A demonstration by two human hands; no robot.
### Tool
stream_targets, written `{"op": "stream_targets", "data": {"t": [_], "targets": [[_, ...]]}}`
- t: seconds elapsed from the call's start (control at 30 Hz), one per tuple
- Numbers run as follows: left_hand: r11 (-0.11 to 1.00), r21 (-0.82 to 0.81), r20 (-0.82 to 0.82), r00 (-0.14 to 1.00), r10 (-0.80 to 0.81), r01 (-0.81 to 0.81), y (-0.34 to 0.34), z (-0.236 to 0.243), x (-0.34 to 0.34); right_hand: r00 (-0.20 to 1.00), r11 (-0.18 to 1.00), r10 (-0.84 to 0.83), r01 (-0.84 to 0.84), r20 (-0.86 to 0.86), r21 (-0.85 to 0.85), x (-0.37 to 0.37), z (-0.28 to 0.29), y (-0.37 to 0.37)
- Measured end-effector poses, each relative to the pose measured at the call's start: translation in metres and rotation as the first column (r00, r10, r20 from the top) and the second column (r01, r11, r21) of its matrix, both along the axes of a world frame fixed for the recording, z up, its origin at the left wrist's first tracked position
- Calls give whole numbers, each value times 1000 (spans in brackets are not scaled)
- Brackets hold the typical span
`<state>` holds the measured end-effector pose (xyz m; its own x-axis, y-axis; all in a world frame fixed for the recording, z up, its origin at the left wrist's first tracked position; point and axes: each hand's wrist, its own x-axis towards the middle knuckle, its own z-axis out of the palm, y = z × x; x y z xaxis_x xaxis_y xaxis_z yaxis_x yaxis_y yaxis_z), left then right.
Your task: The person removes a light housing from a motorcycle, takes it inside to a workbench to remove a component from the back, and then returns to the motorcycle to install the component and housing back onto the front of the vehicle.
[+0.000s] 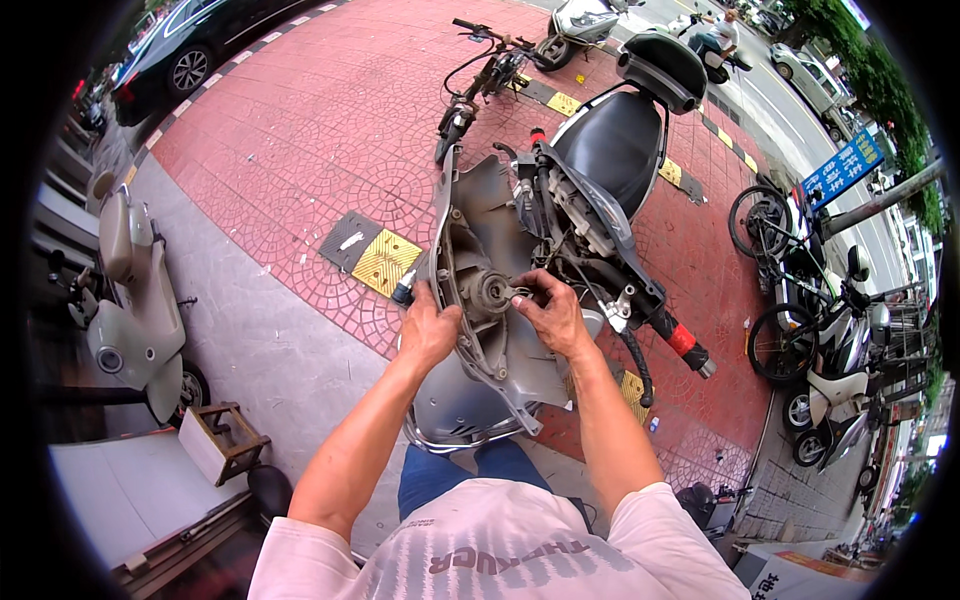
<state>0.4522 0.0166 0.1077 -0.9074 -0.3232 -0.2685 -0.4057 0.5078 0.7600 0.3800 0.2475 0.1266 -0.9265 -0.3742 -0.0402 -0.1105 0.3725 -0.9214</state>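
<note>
A grey scooter front panel [525,372] is tilted away from its frame, its hollow inner side facing up. My left hand [430,328] is closed on the panel's left edge, with a small dark cylindrical part [403,290] just beyond the fingertips. At the round lamp housing [488,291] in the panel's middle, my right hand [552,312] pinches closed at the rim. A thin wire-like bit shows at those fingertips, too small to name. Right of the panel lie the scooter's bare handlebar [640,300] and black seat [610,145].
The handlebar's red-banded grip [682,338] juts out to the right. A black top box [663,72] sits behind the seat. Beyond stands a bicycle-like vehicle [480,75]. A beige scooter [135,310] and a wooden stool [225,440] are at left; parked two-wheelers [825,350] line the right.
</note>
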Motion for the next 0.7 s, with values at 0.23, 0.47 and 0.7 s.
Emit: {"op": "stream_targets", "data": {"t": [0.23, 0.47, 0.7], "targets": [[1000, -10, 27, 999, 18, -18, 4, 8, -3, 994, 984, 101, -94, -33, 152, -22, 0, -10], [999, 35, 94, 996, 13, -16, 3, 27, -3, 985, 943, 171, -160, -12, 292, -27, 15, -21], [1000, 12, 13, 1000, -1, 1, -1, 14, -2, 961, 934, 272, -275, 44, 228, -37, 18, -23]]}}
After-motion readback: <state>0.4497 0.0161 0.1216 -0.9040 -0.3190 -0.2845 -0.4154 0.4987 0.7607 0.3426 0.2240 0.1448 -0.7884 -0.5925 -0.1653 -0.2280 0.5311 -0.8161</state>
